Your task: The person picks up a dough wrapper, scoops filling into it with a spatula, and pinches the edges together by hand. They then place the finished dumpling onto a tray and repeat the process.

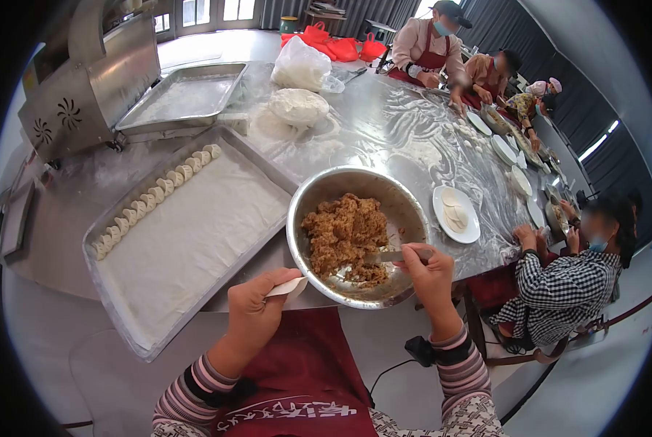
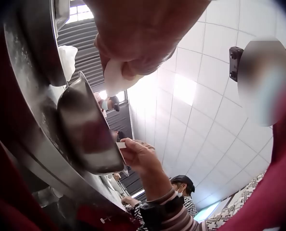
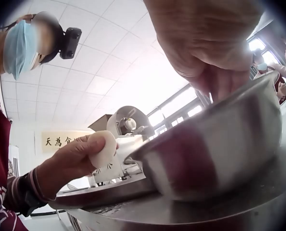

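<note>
In the head view my left hand [image 1: 257, 306] holds a round white dough wrapper [image 1: 288, 290] at the near left rim of a steel bowl [image 1: 406, 197]. Thumb and fingers pinch the wrapper [image 3: 103, 150] in the right wrist view. My right hand [image 1: 431, 280] grips the handle of a flat spatula [image 1: 389, 256] over the bowl's right side. The spatula's tip touches the brown filling [image 1: 348, 229] inside. In the left wrist view the right hand [image 2: 140, 156] is beside the bowl's rim [image 2: 97, 115].
A lined tray [image 1: 195, 233] with a row of dumplings [image 1: 155, 195] lies at left. Right of the bowl is a plate [image 1: 468, 231] with wrappers. Behind are floured dough [image 1: 298, 107], another tray [image 1: 187, 95] and a machine [image 1: 96, 87]. Several people work along the right.
</note>
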Tool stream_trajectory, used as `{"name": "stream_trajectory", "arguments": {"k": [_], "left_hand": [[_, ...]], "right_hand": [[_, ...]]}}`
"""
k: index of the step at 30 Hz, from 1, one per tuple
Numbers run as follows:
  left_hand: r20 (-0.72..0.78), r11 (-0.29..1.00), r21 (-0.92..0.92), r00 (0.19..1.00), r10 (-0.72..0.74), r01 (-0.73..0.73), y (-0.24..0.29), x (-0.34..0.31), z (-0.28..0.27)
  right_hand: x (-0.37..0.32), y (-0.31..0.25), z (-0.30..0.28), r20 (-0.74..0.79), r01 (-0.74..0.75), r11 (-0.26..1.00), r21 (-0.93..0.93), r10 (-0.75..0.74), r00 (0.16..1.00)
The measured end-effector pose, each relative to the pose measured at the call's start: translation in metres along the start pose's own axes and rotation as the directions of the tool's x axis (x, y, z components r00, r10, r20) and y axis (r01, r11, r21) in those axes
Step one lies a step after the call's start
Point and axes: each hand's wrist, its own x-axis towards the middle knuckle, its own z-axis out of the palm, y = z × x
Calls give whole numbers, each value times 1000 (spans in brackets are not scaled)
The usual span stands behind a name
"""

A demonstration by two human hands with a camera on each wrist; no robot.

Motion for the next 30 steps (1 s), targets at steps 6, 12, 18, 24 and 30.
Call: {"name": "stream_trajectory", "arguments": {"k": [6,12,18,24,30], "left_hand": [[-2,991,-92,995,-100,100,1,-1,1],[198,692,-552,880,-433,465,-8,-7,-4],[247,603,-612,848,-469,512,3,-7,-6],[272,568,-625,832,-484,535,2,-8,-4],[302,463,-685,798,-522,562,10,1,-5]], "right_hand": [[13,8,21,52,-77,984,160,70,996],[16,0,20,140,-211,956,203,185,973],[4,1,23,220,-74,990,119,46,974],[0,-14,24,323,-180,971,157,121,938],[18,-11,15,382,-495,777,389,353,854]]}}
